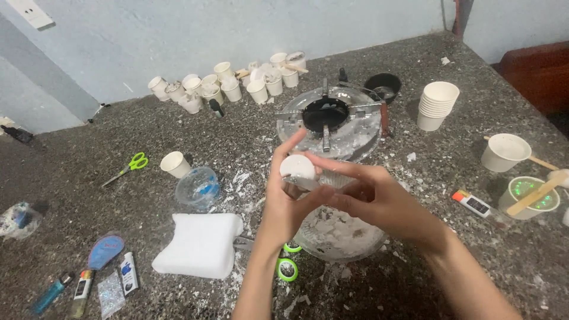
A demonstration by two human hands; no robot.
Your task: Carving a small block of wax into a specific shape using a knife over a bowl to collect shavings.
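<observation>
We are holding a small white round cast up over the clear bowl, which is sitting on the speckled tabletop with white scrapings lying in it. Our left hand is closing around the cast from below and behind, thumb and forefinger pinching its rim. Our right hand is coming in from the side, its fingertips closing on what looks like a thin blade or scraper at the piece's lower edge; we cannot tell its exact shape. The two hands are meeting at the piece, touching.

To work this well, we judge it best to be keeping the piece directly above the bowl so the crumbs are falling in, turning it with the left hand, and scraping lightly away from the fingers. A white sponge block is lying just left of the bowl, green tape rolls by our wrist, a stack of paper cups well away.
</observation>
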